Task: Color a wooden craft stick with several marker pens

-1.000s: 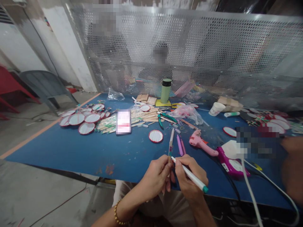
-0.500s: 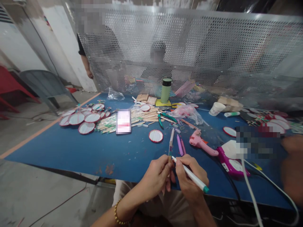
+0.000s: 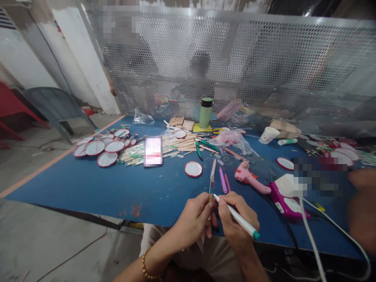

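At the near edge of the desk (image 3: 96, 192), the right grip (image 3: 238, 215) is closed around the marker (image 3: 239, 218); the left grip (image 3: 196, 215) pinches the stick (image 3: 211, 191), just beside the marker's tip. A loose pinch could turn the stick, misplacing ink.

head view alone, facing forward, down; left hand (image 3: 194, 217) and right hand (image 3: 238, 215) close, table (image 3: 96, 190) beyond, perforated screen (image 3: 241, 51) farther.
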Motion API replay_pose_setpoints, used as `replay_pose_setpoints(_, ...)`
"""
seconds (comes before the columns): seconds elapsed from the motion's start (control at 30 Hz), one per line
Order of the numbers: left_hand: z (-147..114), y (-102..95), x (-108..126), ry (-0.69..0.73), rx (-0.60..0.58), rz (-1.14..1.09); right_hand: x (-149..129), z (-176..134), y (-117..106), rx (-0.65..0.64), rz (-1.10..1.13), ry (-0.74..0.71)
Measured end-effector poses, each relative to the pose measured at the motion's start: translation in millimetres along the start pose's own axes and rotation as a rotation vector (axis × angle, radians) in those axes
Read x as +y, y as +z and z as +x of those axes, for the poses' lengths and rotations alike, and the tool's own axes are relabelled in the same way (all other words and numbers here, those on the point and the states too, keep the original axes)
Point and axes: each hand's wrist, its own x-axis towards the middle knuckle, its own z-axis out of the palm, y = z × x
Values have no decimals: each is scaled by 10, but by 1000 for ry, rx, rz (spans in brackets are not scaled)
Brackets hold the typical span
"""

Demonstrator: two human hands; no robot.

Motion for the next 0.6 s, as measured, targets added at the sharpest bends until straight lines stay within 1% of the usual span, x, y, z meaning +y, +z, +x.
replay_pose_setpoints(0.37, 11, 0, 8, -10, -4, -24, -1, 16, 8, -13, -19, -8)
replay_pose_setpoints(0.6, 9, -6, -16, 11, -12, -13, 2, 5, 4, 8, -5, 6)
